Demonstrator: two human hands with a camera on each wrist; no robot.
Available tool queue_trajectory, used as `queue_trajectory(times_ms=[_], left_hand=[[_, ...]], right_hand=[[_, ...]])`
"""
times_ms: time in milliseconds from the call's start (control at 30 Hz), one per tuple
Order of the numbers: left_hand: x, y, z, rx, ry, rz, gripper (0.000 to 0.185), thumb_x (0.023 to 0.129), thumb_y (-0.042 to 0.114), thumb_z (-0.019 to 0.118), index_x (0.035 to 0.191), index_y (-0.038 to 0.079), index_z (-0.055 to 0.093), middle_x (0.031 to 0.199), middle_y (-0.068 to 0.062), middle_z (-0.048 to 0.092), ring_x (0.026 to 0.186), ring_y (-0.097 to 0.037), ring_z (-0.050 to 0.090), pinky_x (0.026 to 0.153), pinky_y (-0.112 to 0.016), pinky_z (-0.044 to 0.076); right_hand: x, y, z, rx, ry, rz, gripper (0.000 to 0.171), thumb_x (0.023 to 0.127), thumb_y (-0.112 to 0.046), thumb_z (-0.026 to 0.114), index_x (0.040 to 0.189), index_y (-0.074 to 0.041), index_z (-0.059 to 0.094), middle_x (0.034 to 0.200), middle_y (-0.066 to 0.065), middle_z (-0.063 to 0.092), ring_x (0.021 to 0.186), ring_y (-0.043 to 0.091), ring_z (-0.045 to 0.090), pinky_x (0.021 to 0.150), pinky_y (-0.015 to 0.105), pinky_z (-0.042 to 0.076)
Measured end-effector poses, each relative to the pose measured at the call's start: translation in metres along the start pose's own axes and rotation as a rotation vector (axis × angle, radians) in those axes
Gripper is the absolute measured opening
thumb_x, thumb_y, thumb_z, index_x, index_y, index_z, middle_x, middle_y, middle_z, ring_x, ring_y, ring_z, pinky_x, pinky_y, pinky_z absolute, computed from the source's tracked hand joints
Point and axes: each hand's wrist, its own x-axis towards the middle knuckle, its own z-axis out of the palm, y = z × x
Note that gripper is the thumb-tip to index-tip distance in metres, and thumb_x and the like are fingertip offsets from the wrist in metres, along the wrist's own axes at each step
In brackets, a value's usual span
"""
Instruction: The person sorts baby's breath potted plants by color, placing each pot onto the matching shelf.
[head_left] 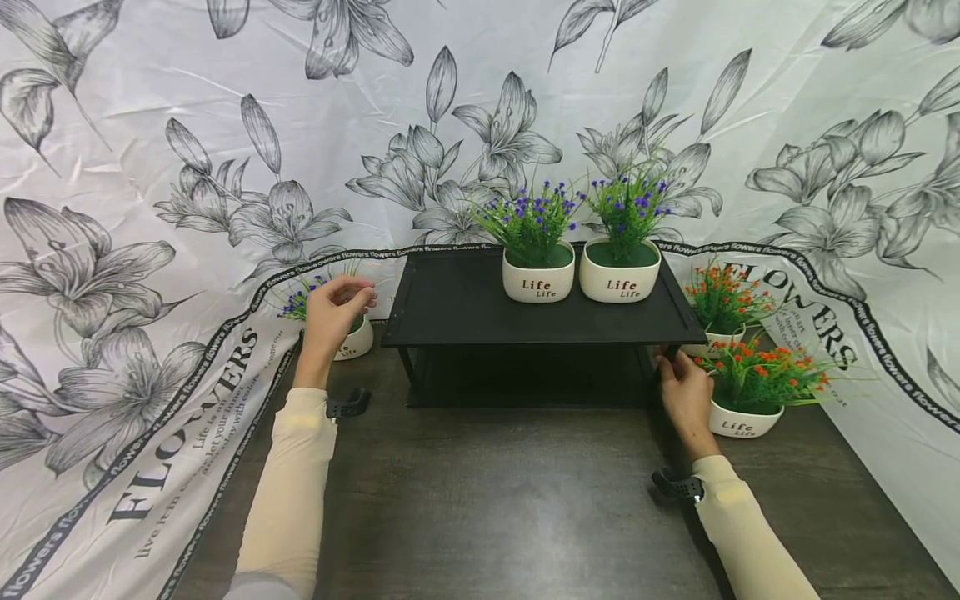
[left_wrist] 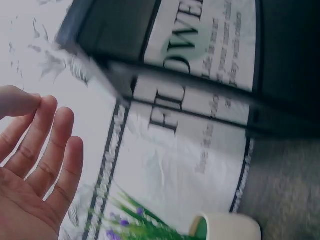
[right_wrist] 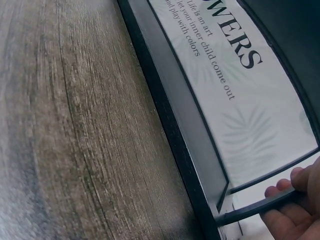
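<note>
A two-tier black shelf (head_left: 450, 296) stands at the back of the dark wooden table. My right hand (head_left: 686, 396) is at its right front corner; the right wrist view shows the fingers curled round the thin black post (right_wrist: 250, 211). My left hand (head_left: 330, 317) is raised left of the shelf, before a white pot of purple flowers (head_left: 358, 342) that it partly hides. Nothing is in that hand; its fingers (left_wrist: 62, 130) are loosely bent, apart from the shelf and pot. Two white pots with purple flowers, one left (head_left: 537, 279) and one right (head_left: 621, 279), sit on the top tier.
Right of the shelf stand two white pots with orange flowers, one behind (head_left: 723, 340) and one in front (head_left: 745, 421), close to my right hand. A flower-printed white cloth (head_left: 420, 50) hangs behind and along both sides. Wooden tabletop (head_left: 495, 500) stretches before the shelf.
</note>
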Motion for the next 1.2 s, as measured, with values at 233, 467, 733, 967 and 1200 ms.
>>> queue_trajectory(times_ms=[233,467,733,967,1200], left_hand=[[-0.007,-0.03,-0.023,-0.037,0.11,-0.019,0.024,0.101,0.011,0.075,0.113,-0.01,0.074,0.082,0.011,0.077,0.073,-0.005,0.073,0.068,-0.019,0.061],[-0.018,-0.051,-0.04,-0.144,0.188,-0.021,0.019,0.098,-0.002,0.072,0.11,-0.017,0.071,0.077,0.01,0.077,0.067,-0.004,0.073,0.065,-0.018,0.061],[-0.029,-0.069,-0.058,-0.263,0.39,0.005,0.009,0.096,-0.011,0.068,0.101,-0.009,0.076,0.078,0.0,0.078,0.069,-0.011,0.074,0.059,-0.02,0.059],[-0.034,-0.081,-0.066,-0.304,0.514,-0.015,0.021,0.101,-0.007,0.065,0.112,-0.025,0.065,0.083,0.0,0.076,0.073,-0.01,0.071,0.059,-0.018,0.059],[-0.042,-0.078,-0.065,-0.248,0.476,-0.117,0.018,0.1,-0.009,0.063,0.112,-0.021,0.067,0.089,-0.004,0.073,0.076,-0.01,0.069,0.064,-0.017,0.059]], right_hand=[[0.0,0.0,-0.001,0.014,-0.012,0.011,0.02,0.106,-0.017,0.068,0.116,-0.003,0.079,0.107,0.019,0.081,0.075,-0.027,0.044,0.067,0.012,0.039],[-0.001,0.0,-0.002,0.018,-0.016,0.022,0.021,0.107,-0.019,0.068,0.118,-0.005,0.079,0.11,0.018,0.081,0.077,-0.025,0.045,0.067,0.009,0.039],[-0.001,-0.001,-0.001,0.017,-0.014,0.021,0.021,0.106,-0.018,0.068,0.118,-0.004,0.079,0.111,0.017,0.081,0.079,-0.024,0.047,0.069,0.008,0.039],[0.0,-0.001,-0.002,0.01,-0.009,0.017,0.021,0.107,-0.018,0.068,0.118,-0.004,0.079,0.11,0.018,0.081,0.08,-0.02,0.051,0.067,0.009,0.039],[-0.001,-0.003,0.0,0.0,-0.012,0.019,0.021,0.106,-0.015,0.068,0.12,-0.003,0.078,0.107,0.02,0.081,0.095,0.032,0.076,0.069,0.014,0.041]])
